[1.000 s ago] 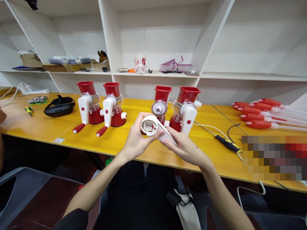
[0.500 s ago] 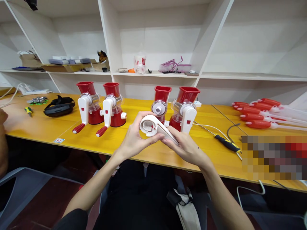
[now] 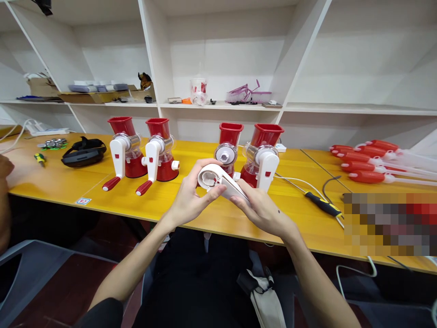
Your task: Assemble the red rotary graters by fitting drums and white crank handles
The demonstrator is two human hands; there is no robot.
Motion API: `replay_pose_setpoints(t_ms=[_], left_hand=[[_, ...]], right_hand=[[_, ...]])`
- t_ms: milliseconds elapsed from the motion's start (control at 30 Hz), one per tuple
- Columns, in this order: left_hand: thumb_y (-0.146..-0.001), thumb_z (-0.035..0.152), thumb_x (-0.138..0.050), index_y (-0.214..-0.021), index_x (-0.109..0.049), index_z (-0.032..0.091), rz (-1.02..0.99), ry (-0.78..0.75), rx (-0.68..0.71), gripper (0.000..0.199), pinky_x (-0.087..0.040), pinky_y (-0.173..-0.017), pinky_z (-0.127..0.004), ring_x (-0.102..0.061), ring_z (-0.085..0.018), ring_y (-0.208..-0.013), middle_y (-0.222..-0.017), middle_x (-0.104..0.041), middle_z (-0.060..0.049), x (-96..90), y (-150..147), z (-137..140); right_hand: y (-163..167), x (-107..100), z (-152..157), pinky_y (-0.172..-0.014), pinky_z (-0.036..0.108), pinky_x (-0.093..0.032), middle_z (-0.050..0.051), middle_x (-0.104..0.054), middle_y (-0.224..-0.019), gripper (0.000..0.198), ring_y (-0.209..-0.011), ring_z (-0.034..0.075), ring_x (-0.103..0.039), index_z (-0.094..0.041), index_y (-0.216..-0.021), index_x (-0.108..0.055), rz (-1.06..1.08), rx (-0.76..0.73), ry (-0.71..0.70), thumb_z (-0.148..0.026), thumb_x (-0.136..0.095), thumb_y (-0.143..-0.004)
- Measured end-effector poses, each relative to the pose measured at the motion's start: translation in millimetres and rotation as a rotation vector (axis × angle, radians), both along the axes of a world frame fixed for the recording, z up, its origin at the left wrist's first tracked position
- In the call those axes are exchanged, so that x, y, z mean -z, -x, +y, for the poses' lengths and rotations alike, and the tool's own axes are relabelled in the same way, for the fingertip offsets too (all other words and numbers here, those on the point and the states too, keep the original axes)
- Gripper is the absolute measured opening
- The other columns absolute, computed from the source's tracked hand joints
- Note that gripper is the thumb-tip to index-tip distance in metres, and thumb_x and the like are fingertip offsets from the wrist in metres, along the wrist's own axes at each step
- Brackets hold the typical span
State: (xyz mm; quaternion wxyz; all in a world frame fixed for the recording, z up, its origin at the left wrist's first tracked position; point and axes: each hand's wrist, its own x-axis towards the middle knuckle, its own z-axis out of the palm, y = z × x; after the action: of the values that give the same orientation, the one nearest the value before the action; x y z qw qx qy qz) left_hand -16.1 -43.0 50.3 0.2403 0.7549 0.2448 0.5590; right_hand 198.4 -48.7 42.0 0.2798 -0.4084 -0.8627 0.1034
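Between my two hands, above the table's front edge, is a white plastic crank arm (image 3: 210, 171) like those on the graters, its round hollow end facing me. My left hand (image 3: 188, 196) grips the round end, fingers behind and thumb on the near side. My right hand (image 3: 261, 207) is closed round the long, narrow end. Just behind them stands a red rotary grater (image 3: 231, 133) without a crank, its round hub showing. Beside it on the right is a rotary grater (image 3: 268, 133) with a white crank. Two more rotary graters (image 3: 133, 165) (image 3: 167, 167) with red-knobbed cranks stand to the left.
On the left lie a black headset (image 3: 83, 154), a small yellow-green screwdriver (image 3: 40, 159) and metal parts (image 3: 53, 144). To the right are a long screwdriver (image 3: 324, 204), white cables and several red-handled cranks (image 3: 367, 176). Another person's hand (image 3: 5, 167) rests at the far left.
The crank arm has tilted slightly in my hands, and my left thumb has shifted up toward its hollow end. My hands otherwise stay nearly in place.
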Motion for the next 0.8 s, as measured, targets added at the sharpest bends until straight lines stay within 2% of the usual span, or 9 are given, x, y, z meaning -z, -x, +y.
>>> replay_pose_setpoints(t_ms=[100,267,467,633,800], left_hand=[[-0.093,0.041,-0.068,-0.124,-0.056,0.023,0.006,0.012,-0.007,0.038,-0.051,-0.074,-0.022,-0.062,-0.012,-0.086,-0.108,-0.065,-0.002,-0.2,-1.1,-1.1],[-0.091,0.044,-0.069,-0.118,-0.057,0.022,-0.025,0.049,-0.084,0.036,-0.048,-0.065,-0.02,-0.057,-0.01,-0.073,-0.092,-0.063,0.001,1.4,-4.3,-2.2],[-0.093,0.05,-0.067,-0.122,-0.056,0.022,-0.003,-0.051,-0.105,0.041,-0.048,-0.064,-0.022,-0.06,-0.011,-0.076,-0.099,-0.065,-0.001,4.7,-3.5,1.0],[-0.093,0.051,-0.066,-0.118,-0.057,0.022,-0.008,-0.048,-0.13,0.04,-0.048,-0.061,-0.022,-0.059,-0.01,-0.072,-0.095,-0.064,-0.001,4.0,-4.3,0.0],[-0.093,0.048,-0.068,-0.115,-0.058,0.022,-0.043,-0.047,-0.153,0.036,-0.048,-0.062,-0.021,-0.057,-0.01,-0.07,-0.091,-0.064,0.001,5.0,-6.9,-1.2]], right_hand=[[1.2,0.0,0.0,-0.057,0.03,-0.037,0.004,-0.056,-0.072,0.044,-0.059,0.02,-0.051,-0.02,-0.102,-0.049,-0.013,0.016,-0.007,-0.058,-0.026,-0.105],[3.6,-0.1,-1.0,-0.054,0.028,-0.033,-0.001,-0.049,-0.066,0.038,-0.053,0.017,-0.046,-0.023,-0.093,-0.043,-0.006,0.006,-0.031,-0.056,-0.029,-0.105],[2.7,1.5,-2.1,-0.053,0.027,-0.033,-0.001,-0.05,-0.066,0.038,-0.054,0.017,-0.047,-0.023,-0.094,-0.043,-0.01,0.008,-0.023,-0.057,-0.029,-0.105],[2.9,1.2,-4.1,-0.054,0.027,-0.032,-0.001,-0.051,-0.067,0.037,-0.055,0.017,-0.049,-0.022,-0.097,-0.046,-0.022,0.03,-0.035,-0.055,-0.031,-0.106],[3.2,-1.3,-4.1,-0.053,0.026,-0.032,-0.001,-0.05,-0.067,0.034,-0.054,0.016,-0.048,-0.022,-0.097,-0.046,-0.005,0.016,0.02,-0.053,-0.033,-0.106]])
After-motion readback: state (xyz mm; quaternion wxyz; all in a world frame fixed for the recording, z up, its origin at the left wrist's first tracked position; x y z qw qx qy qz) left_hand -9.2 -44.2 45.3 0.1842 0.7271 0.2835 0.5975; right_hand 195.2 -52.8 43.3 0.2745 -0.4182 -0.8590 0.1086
